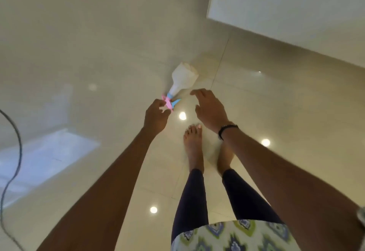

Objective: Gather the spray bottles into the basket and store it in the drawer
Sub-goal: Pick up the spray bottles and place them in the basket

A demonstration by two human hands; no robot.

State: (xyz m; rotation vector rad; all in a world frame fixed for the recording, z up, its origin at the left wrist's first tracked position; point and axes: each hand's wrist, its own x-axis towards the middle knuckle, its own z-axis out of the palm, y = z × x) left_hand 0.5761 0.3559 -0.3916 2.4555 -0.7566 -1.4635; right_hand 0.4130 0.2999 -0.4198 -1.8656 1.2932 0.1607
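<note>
A white spray bottle (183,79) with a pink and blue trigger head (171,101) lies tilted low over the glossy floor, its head pointing toward me. My left hand (157,117) reaches down to the head, and its thumb and fingers pinch the pink trigger. My right hand (210,109) hovers just right of the bottle's neck with fingers spread and nothing in it. A black band sits on that wrist. The picture is blurred by motion. No basket or drawer is in view.
The cream tile floor (98,43) mirrors ceiling lights and a window. A white cabinet front or wall (286,3) rises at the upper right. A dark cable (18,142) hangs along the left edge. My bare feet (194,144) stand just behind the bottle.
</note>
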